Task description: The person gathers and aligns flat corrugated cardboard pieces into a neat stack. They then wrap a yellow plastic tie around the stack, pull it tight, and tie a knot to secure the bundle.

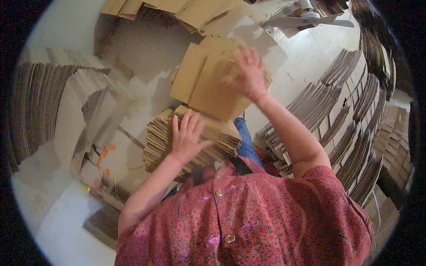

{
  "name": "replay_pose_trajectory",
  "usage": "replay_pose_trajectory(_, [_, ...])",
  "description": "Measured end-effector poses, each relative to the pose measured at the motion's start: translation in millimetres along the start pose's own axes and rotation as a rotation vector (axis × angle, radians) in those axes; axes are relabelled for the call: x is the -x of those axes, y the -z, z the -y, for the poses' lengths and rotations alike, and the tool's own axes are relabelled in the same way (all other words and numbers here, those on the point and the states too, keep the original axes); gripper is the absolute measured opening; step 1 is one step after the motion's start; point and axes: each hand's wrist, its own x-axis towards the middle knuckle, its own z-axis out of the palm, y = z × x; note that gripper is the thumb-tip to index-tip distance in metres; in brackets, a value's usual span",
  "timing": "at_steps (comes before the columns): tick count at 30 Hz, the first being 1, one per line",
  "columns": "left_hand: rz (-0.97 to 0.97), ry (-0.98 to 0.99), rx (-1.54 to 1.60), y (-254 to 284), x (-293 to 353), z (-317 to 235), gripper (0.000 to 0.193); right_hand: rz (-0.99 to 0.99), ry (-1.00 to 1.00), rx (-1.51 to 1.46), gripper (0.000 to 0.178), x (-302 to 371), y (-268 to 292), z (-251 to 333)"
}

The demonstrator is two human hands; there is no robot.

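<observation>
Two bare hands are at work over cardboard: we see the left hand spread, palm down on the thick stack of cut pieces by the lap, gripping nothing that shows, while the right hand is open too, above the flat cardboard sheets just beyond that stack, though blur prevents us from telling whether it touches them. To do this well, we would press the left palm lightly to steady those uneven edges, and have the right fingers meet one sheet flat, near its edge, before sliding it.
</observation>
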Motion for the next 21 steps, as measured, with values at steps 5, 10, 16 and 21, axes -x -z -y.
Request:
replay_pose_trajectory(5, [0.006, -0.009, 0.025, 4, -5, -3, 0.07, 0.414, 0.305, 0.167, 0.062, 44, -22, 40])
replay_pose_trajectory(10, [-0.004, 0.003, 0.028, 5, -2, 0, 0.069, 0.266, 0.185, 0.201, 0.057, 40, -31, 22])
replay_pose_trajectory(16, [0.013, 0.04, 0.097, 9, 3, 0, 0.066, 0.482, 0.181, -0.505, 0.066, 96, -1, 72])
replay_pose_trajectory(21, [-0.27, 0.248, 0.235, 25, 45, 6, 0.072, 0.632, -0.078, -0.794, 0.069, 116, -22, 86])
